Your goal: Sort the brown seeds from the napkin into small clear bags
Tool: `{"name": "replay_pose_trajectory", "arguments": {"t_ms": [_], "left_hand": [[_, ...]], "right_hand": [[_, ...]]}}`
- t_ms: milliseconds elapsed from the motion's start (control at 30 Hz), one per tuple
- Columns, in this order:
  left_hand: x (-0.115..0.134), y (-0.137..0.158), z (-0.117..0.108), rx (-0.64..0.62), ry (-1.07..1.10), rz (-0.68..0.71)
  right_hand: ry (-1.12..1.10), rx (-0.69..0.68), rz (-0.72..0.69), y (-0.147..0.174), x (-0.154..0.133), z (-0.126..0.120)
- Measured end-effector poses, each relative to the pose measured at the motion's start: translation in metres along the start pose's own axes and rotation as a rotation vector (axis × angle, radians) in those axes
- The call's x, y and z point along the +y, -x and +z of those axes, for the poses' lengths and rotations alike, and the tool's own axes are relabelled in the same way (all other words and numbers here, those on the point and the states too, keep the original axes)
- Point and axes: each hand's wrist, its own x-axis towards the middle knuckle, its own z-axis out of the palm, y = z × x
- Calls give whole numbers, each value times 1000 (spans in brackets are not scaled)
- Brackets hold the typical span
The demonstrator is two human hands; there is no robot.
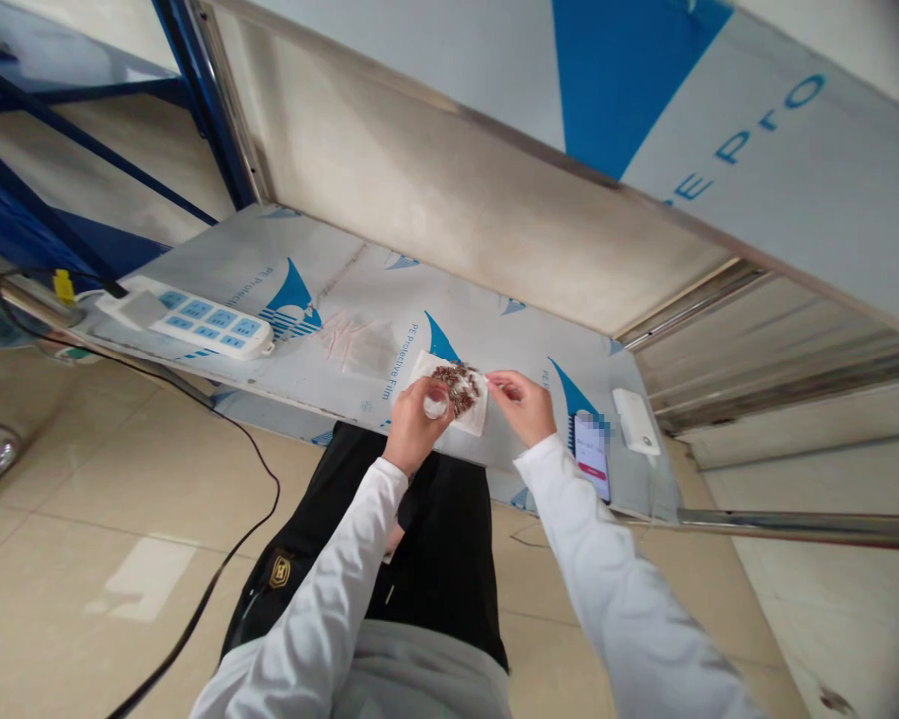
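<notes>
A shallow white tray (473, 417) sits near the shelf's front edge, with a pile of small brown metallic-looking pieces (460, 394) in it. My left hand (414, 424) is at the tray's left side, fingers curled around what looks like a clear plastic bag (435, 407). Across the tray's right edge, my right hand (522, 402) has thumb and forefinger pinched together; whatever lies between them is too small to make out. Farther left, several clear plastic bags with red strips (354, 345) lie flat on the shelf.
A white power strip (214, 325) with blue sockets lies on the left of the film-covered shelf (345, 265). To the right are a phone (591, 459) with a lit screen and a white device (635, 421). An upper shelf (494, 60) overhangs. A black cable (255, 429) hangs down to the floor.
</notes>
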Motion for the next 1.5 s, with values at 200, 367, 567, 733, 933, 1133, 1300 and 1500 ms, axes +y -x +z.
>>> {"name": "replay_pose_trajectory", "arguments": {"t_ms": [200,367,567,733,933,1133,1300,1500], "left_hand": [[-13,-6,-12,53,-61,-84],[-18,-6,-13,50,-74,-86],[-17,-6,-15,45,-79,-105],[-16,-6,-13,36,-63,-95],[-17,-5,-12,22,-55,-99],[-16,-2,-10,5,-56,-106],[-17,0,-8,-3,-50,-106],[-16,3,-7,-12,-47,-86]], "right_hand": [[265,-91,106,10,55,52],[327,-63,130,12,59,82],[449,-90,166,8,59,90],[538,-123,175,6,53,90],[622,-152,185,11,44,86],[664,-148,177,18,38,79],[634,-149,173,18,36,74],[548,-138,213,6,39,71]]}}
